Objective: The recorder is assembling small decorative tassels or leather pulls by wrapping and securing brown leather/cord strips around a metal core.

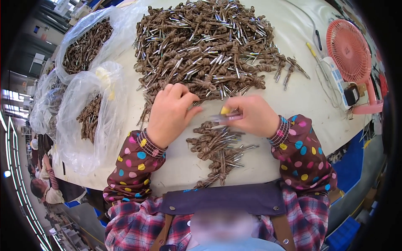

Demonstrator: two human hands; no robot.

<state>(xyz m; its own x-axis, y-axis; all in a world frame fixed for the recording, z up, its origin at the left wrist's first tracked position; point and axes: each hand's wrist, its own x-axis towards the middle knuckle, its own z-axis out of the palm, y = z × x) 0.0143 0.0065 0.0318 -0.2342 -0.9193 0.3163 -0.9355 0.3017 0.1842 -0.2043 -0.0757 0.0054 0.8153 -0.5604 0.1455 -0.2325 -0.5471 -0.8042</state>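
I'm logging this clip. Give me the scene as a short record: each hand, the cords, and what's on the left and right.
Left hand: at the near edge of the large cord pile; grip unclear
Right hand: holding a small tool, partly yellow, blurred
Cords: brown, knotted, metal-tipped; large pile beyond the hands, small cord pile nearer the body
Left side: clear plastic bags, some holding brown cords
Right side: pink fan, white power strip

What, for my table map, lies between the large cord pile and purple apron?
In the head view: smaller cord pile, left hand, right hand and its blurred tool.
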